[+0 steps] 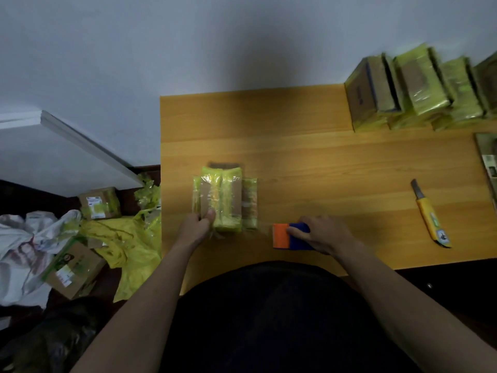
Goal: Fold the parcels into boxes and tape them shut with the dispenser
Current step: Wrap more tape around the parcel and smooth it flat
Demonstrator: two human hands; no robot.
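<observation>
A small cardboard box (226,200) wrapped in yellow-green tape stands on the wooden table (309,157), left of centre. My left hand (197,227) grips its near left corner, thumb on top. My right hand (324,232) rests on the table to the right of the box, closed around an orange and blue tape dispenser (287,236). The dispenser sits apart from the box. The view is blurred.
Several taped boxes (419,90) stand in a row at the table's far right. A yellow utility knife (429,215) lies at the right, blade out. Flat cardboard (488,162) pokes in from the right edge. On the floor at left lie boxes (99,203), yellow bags (126,246) and white cloth (24,246).
</observation>
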